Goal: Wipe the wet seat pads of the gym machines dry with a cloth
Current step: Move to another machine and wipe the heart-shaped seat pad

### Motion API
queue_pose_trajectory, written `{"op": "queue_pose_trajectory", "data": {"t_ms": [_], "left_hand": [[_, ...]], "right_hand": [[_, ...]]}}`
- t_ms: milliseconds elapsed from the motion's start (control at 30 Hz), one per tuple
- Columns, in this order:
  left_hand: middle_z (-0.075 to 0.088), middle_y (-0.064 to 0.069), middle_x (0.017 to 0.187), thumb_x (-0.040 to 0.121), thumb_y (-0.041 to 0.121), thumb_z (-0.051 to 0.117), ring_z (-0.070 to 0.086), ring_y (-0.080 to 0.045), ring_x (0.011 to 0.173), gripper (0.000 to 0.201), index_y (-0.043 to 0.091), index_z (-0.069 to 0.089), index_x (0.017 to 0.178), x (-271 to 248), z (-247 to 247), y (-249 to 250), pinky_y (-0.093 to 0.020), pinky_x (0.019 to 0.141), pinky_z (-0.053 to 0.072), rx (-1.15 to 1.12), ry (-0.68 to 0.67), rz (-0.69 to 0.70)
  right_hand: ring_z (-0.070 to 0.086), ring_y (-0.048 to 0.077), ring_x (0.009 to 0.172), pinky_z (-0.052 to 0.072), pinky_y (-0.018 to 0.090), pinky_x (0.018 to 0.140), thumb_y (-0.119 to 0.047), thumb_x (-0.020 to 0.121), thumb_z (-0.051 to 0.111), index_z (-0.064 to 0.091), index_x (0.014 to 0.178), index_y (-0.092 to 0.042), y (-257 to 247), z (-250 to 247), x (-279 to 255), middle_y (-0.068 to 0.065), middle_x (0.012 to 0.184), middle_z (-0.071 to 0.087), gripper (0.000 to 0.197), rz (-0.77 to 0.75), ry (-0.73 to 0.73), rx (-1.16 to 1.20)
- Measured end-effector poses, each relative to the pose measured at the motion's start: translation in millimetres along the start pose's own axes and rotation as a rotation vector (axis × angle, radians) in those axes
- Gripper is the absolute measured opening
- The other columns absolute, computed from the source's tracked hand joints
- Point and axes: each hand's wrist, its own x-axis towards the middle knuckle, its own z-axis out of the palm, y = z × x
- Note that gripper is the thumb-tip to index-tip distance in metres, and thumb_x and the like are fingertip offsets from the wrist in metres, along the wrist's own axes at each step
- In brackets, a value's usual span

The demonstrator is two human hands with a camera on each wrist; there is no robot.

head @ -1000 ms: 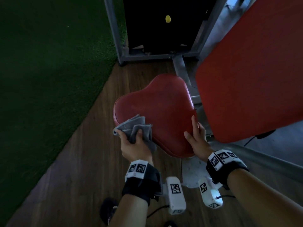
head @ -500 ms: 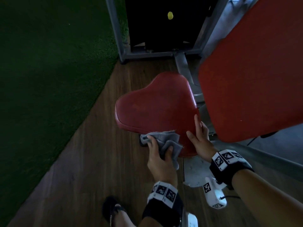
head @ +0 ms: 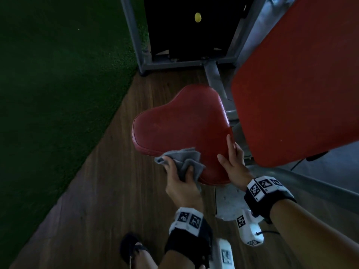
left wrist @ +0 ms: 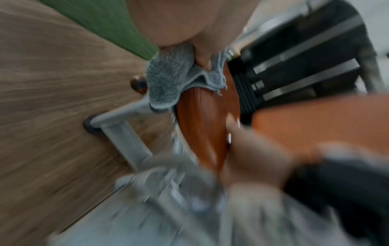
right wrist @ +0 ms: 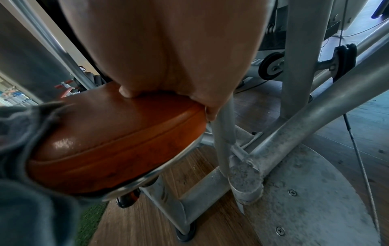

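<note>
Left hand point(head: 181, 183) grips bunched grey cloth point(head: 183, 159), pressing it on near edge of red seat pad point(head: 184, 123). Right hand point(head: 234, 162) rests just beside it on pad's near right edge, fingers straight, thumb on top. Wood floor point(head: 108, 191) beneath. Red back pad point(head: 299, 84) at right; grey machine frame point(head: 134, 35) beyond.
</note>
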Motion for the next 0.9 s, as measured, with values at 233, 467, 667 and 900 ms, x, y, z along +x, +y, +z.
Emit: {"op": "queue_pose_trajectory", "data": {"t_ms": [233,467,667,900], "left_hand": [[0.054,-0.003,0.142,0.087,0.020,0.070,0.053,-0.014,0.128,0.073,0.034,0.034,0.149,-4,-1,-14,-0.038,0.104,0.047,-0.013,-0.040,0.038],[0.032,0.002,0.157,0.090,0.021,0.067,0.041,-0.016,0.137,0.078,0.034,0.022,0.153,28,-4,13,-0.032,0.112,0.037,-0.025,0.139,-0.046],[0.058,-0.004,0.136,0.089,0.027,0.068,0.059,-0.015,0.119,0.075,0.040,0.027,0.150,-12,7,-16,-0.037,0.098,0.051,0.028,-0.087,0.027],[0.050,-0.004,0.145,0.087,0.020,0.071,0.051,-0.016,0.129,0.077,0.035,0.029,0.150,18,-3,3,-0.037,0.107,0.044,-0.072,0.093,-0.049]], "right_hand": [[0.000,0.021,0.147,0.017,0.048,0.118,-0.048,0.095,0.040,-0.012,0.142,-0.055,-1,0,1,-0.003,0.158,-0.014,0.070,0.002,-0.010,-0.011],[0.000,0.021,0.147,0.019,0.048,0.116,-0.055,0.090,0.038,-0.012,0.136,-0.061,1,-1,1,-0.004,0.157,-0.014,0.069,-0.010,-0.012,0.000],[0.000,0.020,0.147,0.016,0.049,0.118,-0.057,0.088,0.038,-0.012,0.137,-0.060,1,0,2,-0.005,0.157,-0.014,0.070,-0.006,-0.003,0.002],[0.002,0.021,0.147,0.020,0.053,0.117,-0.061,0.084,0.037,-0.012,0.135,-0.064,3,0,1,-0.007,0.157,-0.014,0.070,-0.014,0.000,0.004]]}}
